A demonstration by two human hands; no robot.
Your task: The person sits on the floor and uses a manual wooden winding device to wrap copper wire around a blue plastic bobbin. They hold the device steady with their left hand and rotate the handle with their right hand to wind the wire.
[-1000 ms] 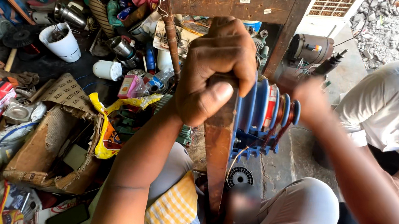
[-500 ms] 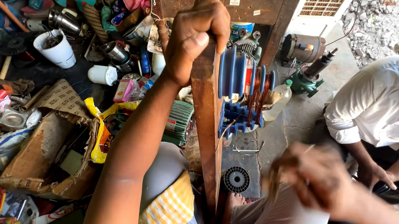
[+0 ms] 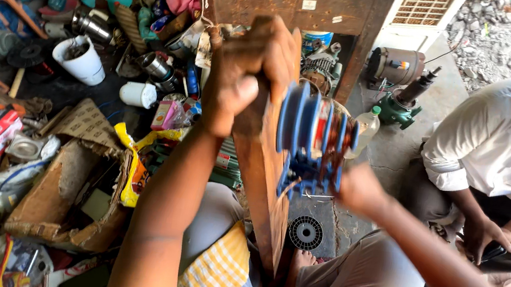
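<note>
My left hand (image 3: 248, 73) grips the top of an upright brown wooden board (image 3: 266, 184) that stands between my knees. A blue stepped winding former (image 3: 310, 131) with copper wire wound on it is fixed to the board's right side. My right hand (image 3: 358, 190) is blurred, just below and right of the blue former; whether it holds a handle or wire cannot be told. A round black fan grille (image 3: 305, 232) lies on the floor beneath the former.
The floor on the left holds clutter: a white bucket (image 3: 80, 60), a white cup (image 3: 138, 94), torn cardboard (image 3: 72, 185), a yellow packet (image 3: 133, 170). A rusty metal table (image 3: 287, 3) stands ahead. A seated person in a white shirt (image 3: 499, 143) is at right, beside a green motor (image 3: 402, 103).
My right hand has come up from low on the right to just under the blue former. My left hand stays on the board's top. The view has shifted slightly.
</note>
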